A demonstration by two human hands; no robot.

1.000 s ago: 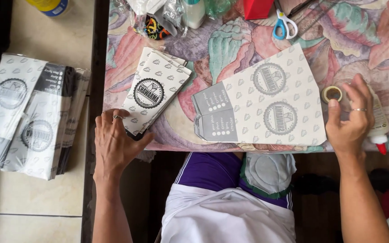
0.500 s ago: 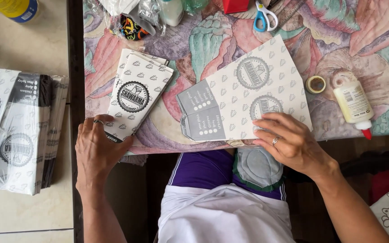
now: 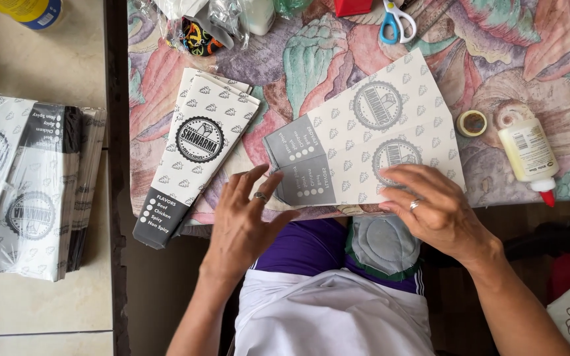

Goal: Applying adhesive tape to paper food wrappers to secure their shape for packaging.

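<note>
Hands, left hand [image 3: 245,217] and right hand [image 3: 430,204], press open fingers on printed sheet [image 3: 364,138] (long axis pointing upper-right).

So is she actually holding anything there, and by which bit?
Nothing is gripped. Both hands lie flat on the printed paper sheet: the left hand at its grey end, the right hand on its near edge.
</note>
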